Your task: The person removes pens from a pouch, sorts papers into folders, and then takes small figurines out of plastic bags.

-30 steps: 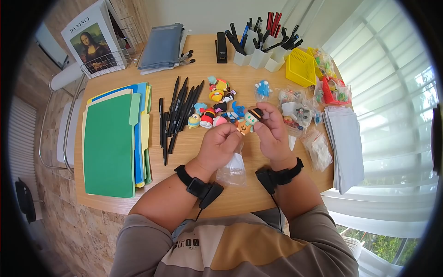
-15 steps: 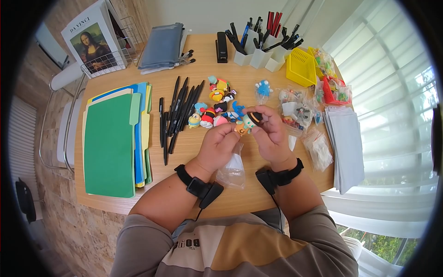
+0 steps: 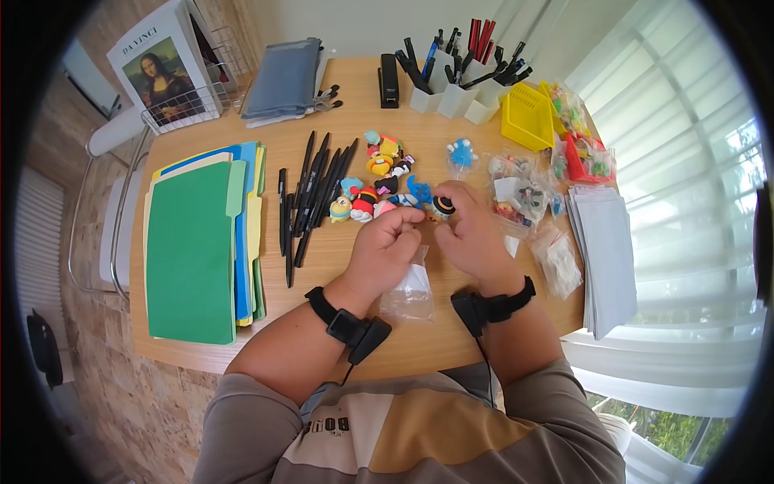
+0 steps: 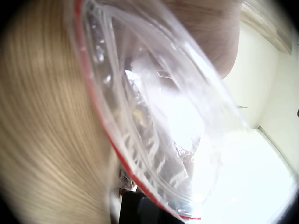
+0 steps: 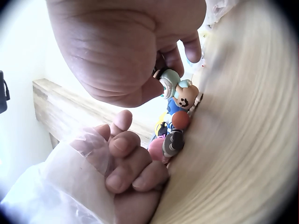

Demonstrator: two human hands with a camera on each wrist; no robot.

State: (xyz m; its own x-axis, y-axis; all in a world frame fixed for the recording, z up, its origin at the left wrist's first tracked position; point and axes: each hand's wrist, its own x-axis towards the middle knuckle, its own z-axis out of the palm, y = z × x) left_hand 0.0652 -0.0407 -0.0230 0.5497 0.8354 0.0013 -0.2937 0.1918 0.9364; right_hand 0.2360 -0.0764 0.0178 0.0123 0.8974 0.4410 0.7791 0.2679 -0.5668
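On the table (image 3: pixel 347 113), a cluster of toys (image 3: pixel 365 205) is partly covered from above by the left hand (image 3: pixel 387 246), whose fingers are curled inward. The right hand (image 3: pixel 472 240) is seen mostly from its back. A clear bag (image 3: pixel 408 300) is overlapped by the left hand; whether it is gripped cannot be told, and its inside is obscured by glare. Beside the cluster, the hatted figurine (image 5: pixel 186 96) is pinched by the right hand, mostly hidden in the head view.
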